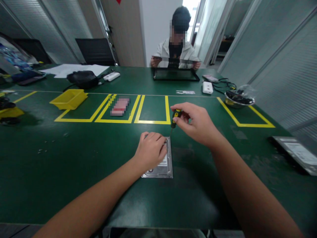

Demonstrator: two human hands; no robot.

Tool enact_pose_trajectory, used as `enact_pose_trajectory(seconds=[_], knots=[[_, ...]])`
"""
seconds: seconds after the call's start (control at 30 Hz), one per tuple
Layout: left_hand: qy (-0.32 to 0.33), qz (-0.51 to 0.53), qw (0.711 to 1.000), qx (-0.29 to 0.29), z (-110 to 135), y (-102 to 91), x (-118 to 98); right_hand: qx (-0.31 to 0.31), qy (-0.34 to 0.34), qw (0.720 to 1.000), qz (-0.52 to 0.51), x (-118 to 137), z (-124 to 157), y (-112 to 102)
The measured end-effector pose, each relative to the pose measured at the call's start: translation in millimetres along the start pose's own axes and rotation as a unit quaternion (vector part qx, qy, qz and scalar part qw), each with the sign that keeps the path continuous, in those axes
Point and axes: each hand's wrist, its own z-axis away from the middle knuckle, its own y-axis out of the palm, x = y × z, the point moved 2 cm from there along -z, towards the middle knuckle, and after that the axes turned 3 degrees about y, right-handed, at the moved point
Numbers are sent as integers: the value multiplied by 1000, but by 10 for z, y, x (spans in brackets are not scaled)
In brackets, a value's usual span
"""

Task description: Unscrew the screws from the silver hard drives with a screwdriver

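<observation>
A silver hard drive [168,165] lies flat on the green table in front of me. My left hand [151,150] is closed over its upper left part, fingers curled and pressing it down, hiding much of its label. In my right hand [194,120] is a small black-and-yellow screwdriver [176,115], pinched by the handle. Its thin shaft points down, with the tip at the drive's far right corner; whether it sits in a screw is too small to tell.
Small screws [42,151] lie at left, near a yellow bin [70,99]. Another hard drive [297,152] is at right, below a metal bowl [239,101] of dark parts. Across the table a person [182,49] holds a dark panel over a black frame [176,79].
</observation>
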Motion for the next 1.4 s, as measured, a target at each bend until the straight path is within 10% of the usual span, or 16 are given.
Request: enact_pose_trajectory(seconds=[1.4], knots=[[0, 0, 1000, 1, 37, -43, -1, -79, 25, 996, 17, -23, 19, 136]])
